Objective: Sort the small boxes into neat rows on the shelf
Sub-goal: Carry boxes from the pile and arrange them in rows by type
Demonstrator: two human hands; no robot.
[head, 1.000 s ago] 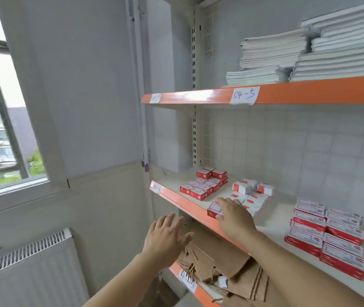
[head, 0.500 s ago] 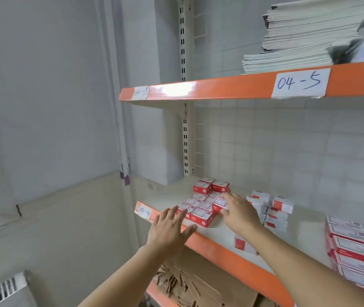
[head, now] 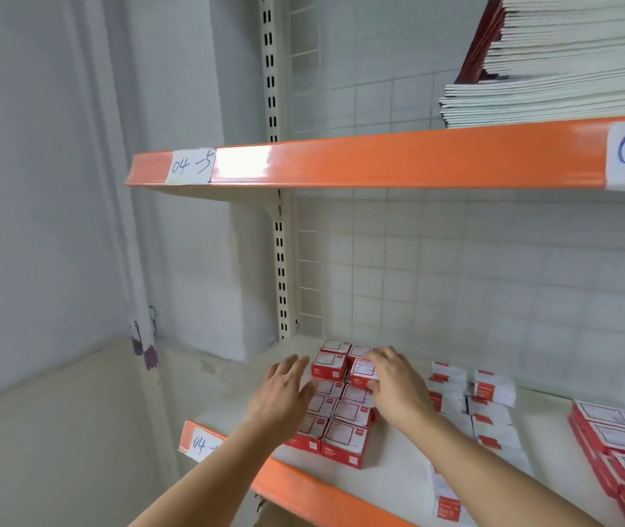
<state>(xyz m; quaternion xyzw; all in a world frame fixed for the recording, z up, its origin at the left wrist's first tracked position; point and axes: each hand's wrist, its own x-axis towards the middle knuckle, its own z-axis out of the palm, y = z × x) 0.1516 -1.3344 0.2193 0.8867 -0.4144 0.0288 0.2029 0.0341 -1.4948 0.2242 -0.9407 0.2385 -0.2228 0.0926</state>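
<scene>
The red boxes (head: pixel 335 412) sit in two rows on the shelf (head: pixel 341 496). The left hand (head: pixel 284 393), fingers spread straight, presses their left side. The right hand (head: pixel 394 386) pinches one rear box (head: pixel 360 368).

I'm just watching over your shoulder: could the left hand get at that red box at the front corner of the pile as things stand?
Probably yes. The left hand hovers open beside the pile of small red boxes, and the front corner box sits uncovered near the shelf edge. The right hand is busy farther back, not in between.
</scene>
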